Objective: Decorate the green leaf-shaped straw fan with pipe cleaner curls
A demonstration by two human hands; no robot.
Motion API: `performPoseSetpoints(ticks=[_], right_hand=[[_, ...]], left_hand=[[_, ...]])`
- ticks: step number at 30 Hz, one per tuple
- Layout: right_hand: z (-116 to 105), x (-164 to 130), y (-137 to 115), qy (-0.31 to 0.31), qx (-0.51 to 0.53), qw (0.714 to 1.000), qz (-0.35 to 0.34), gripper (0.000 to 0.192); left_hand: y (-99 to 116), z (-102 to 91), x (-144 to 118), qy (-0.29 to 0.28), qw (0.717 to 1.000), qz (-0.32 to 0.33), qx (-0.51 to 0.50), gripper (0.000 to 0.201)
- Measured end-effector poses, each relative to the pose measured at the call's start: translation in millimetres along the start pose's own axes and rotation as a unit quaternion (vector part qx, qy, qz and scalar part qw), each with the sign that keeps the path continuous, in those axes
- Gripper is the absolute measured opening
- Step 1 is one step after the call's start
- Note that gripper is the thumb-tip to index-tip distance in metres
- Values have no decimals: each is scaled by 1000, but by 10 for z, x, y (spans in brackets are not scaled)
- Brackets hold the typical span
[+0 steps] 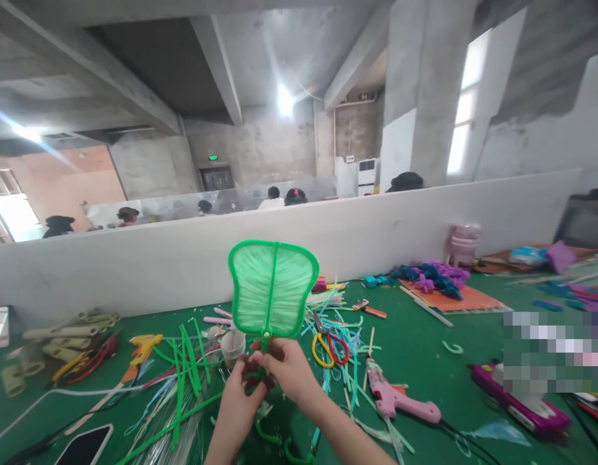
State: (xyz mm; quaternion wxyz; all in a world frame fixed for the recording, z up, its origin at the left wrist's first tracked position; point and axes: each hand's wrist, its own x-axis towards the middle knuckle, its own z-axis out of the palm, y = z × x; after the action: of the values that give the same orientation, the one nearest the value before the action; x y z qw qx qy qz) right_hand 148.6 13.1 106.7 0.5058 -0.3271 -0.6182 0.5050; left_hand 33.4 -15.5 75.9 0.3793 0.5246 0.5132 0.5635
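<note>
A green hand fan [253, 290] stands upright before me, with a bright green rim, a centre rib and a translucent striped face. My left hand [245, 387] is closed round the lower part of its handle. Higher up, near the small bead at the base of the face, the fingers of my right hand [284, 368] pinch the handle. Fingers hide most of the handle. Just right of the fan lie scissors [330, 349] with one yellow and one red loop. Behind my left hand is a small whitish cup [232, 347].
Green strips [190, 361] and a yellow glue gun [144, 352] lie left; a pink glue gun [400, 402] lies right. A phone [86, 445] is at the front left. A white partition [183, 265] borders the green table [454, 387]. Heads of other people show beyond it.
</note>
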Motion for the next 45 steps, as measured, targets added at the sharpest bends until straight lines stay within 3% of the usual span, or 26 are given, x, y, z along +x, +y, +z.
performPoseSetpoints(ticks=[5, 9, 11, 13, 15, 17, 24, 31, 33, 37, 45], right_hand=[[-114, -110, -49, 17, -72, 997, -28, 16], [-479, -174, -214, 20, -144, 989, -20, 32], [-715, -170, -366, 62, -123, 990, -16, 34], [-918, -141, -534, 145, -44, 986, -62, 39], [-1048, -98, -670, 198, -5, 977, -79, 44], [-1099, -50, -739, 212, -1, 973, -91, 46], [-1025, 66, -668, 242, -45, 963, -106, 31], [-1042, -70, -663, 307, -57, 941, -133, 36], [-1002, -131, -611, 291, -94, 943, -127, 42], [-850, -163, -470, 200, -171, 962, -72, 51], [-699, -40, -361, 200, -213, 951, -102, 40]], left_hand=[[34, 39, -41, 12, 1000, 2, 2, 44], [73, -86, -130, 50, 998, 9, 48, 52], [83, -168, -165, 69, 994, 8, 86, 58], [84, -226, -183, 78, 991, 3, 106, 62], [81, -246, -192, 74, 991, -7, 111, 65], [79, -231, -204, 67, 992, -13, 108, 66], [85, -139, -294, 88, 992, -10, 92, 59], [26, -202, -290, 86, 992, -27, 83, 59], [24, -207, -295, 101, 991, -20, 87, 60], [18, -221, -304, 102, 990, -19, 99, 63], [-131, -395, -313, 90, 980, 8, 179, 59]])
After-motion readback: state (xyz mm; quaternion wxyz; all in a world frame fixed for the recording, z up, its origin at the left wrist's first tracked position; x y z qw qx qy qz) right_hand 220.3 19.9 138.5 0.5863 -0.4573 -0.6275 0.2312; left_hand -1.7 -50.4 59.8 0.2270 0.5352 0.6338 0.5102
